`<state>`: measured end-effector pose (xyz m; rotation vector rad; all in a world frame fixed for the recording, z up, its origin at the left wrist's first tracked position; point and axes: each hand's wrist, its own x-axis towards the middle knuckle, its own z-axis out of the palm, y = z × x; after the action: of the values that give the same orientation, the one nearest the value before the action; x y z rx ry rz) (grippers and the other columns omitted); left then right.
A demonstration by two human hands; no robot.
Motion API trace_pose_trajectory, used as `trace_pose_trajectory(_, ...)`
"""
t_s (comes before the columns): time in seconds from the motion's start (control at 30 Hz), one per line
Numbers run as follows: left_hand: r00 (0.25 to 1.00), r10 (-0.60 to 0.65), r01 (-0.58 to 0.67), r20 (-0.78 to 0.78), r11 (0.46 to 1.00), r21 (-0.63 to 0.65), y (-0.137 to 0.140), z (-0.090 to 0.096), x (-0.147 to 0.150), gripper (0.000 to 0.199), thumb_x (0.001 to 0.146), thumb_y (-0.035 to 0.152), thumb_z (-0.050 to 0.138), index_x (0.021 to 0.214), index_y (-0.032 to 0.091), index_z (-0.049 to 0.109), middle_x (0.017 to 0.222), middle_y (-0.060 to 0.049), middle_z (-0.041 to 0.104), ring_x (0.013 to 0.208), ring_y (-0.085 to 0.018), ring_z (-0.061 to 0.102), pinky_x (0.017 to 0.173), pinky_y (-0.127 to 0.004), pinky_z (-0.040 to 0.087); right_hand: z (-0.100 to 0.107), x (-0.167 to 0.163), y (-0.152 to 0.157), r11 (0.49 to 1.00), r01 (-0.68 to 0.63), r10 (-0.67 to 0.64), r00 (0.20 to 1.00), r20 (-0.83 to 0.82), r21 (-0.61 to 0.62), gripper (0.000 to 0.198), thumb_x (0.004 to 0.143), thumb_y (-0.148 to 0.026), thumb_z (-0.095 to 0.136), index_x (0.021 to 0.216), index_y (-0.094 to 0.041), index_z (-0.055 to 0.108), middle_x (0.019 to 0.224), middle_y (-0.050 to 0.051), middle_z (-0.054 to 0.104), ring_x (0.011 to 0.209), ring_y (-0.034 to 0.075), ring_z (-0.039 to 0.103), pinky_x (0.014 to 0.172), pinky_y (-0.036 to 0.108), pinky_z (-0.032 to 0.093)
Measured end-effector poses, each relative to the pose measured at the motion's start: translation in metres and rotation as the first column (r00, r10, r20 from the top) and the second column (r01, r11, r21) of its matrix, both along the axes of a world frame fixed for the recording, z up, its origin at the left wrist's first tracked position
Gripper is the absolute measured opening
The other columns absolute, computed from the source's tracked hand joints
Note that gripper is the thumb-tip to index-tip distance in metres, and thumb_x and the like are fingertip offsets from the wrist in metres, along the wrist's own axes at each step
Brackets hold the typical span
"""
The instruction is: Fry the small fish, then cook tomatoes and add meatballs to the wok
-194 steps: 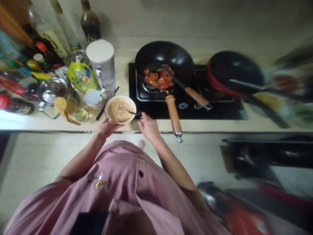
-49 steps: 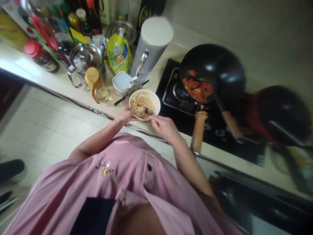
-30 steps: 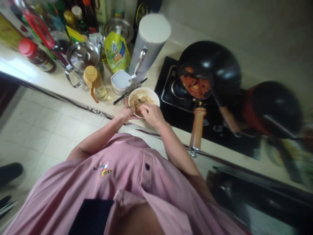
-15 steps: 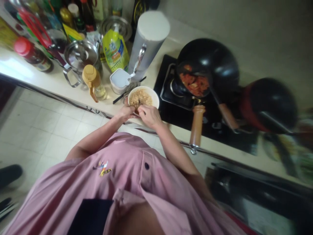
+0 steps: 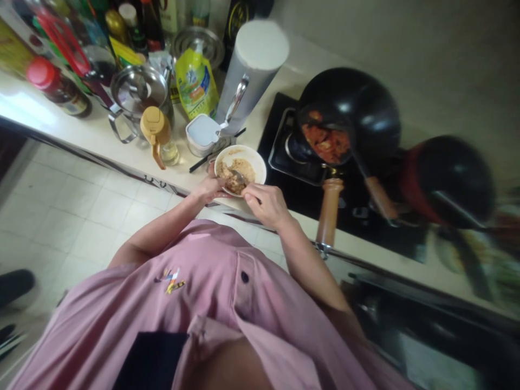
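Note:
A white bowl [image 5: 260,157] of brownish, crumbly food [image 5: 245,165] is at the counter's front edge. My left hand [image 5: 210,188] grips its left side, fingers wrapped round the rim and wall. In my right hand [image 5: 266,203] is a metal spoon [image 5: 239,176], its head in the food at the bowl's near left. My right fingers are closed round the handle, which they mostly hide. Just behind the bowl stand a small container with a pale lid [image 5: 202,131] and a tall grey pitcher [image 5: 252,76]. A dark stick [image 5: 199,164] lies by the container.
To the right, a black wok [image 5: 357,108] holding reddish food sits on the stove [image 5: 280,179], its wooden handle [image 5: 330,211] jutting past the counter edge. A dark red pot [image 5: 442,179] stands farther right. An oil bottle [image 5: 158,135], a steel pot [image 5: 140,95] and several bottles crowd the left.
My right hand has moved right and slightly down, drawing back from over the bowl. The spoon's head now shows, and the food is heaped toward the near left. My left hand keeps its grip.

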<state>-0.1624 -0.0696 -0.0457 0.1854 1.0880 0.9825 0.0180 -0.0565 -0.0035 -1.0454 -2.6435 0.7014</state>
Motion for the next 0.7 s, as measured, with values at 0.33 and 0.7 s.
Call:
trace_pose_trajectory(0.33,0.991,-0.033,0.036,-0.128,0.999,0.026,0.004,-0.008,0.000,0.089,0.070,0.001,0.059,0.148,0.033,0.029,0.114,-0.006,0.070,0.077,-0.019,0.073,0.072,-0.038,0.064,-0.014,-0.020,0.031,0.984,0.159,-0.167,0.981,0.102,0.080,0.029,0.091,-0.025,0.040,0.078,-0.020,0.066,0.089,0.008,0.073,0.079,0.020,0.062,0.068,0.030,0.036)
trace_pose_trajectory(0.7,0.992,-0.024,0.028,-0.125,0.999,0.029,0.003,-0.009,-0.001,0.083,0.071,0.001,0.062,0.143,0.033,0.037,0.110,-0.005,0.071,0.077,-0.021,0.074,0.078,-0.045,0.063,-0.019,0.002,0.028,0.962,0.267,-0.269,0.962,0.045,0.057,0.032,0.092,-0.026,0.038,0.081,-0.020,0.068,0.089,0.009,0.074,0.079,0.021,0.064,0.071,0.030,0.040)
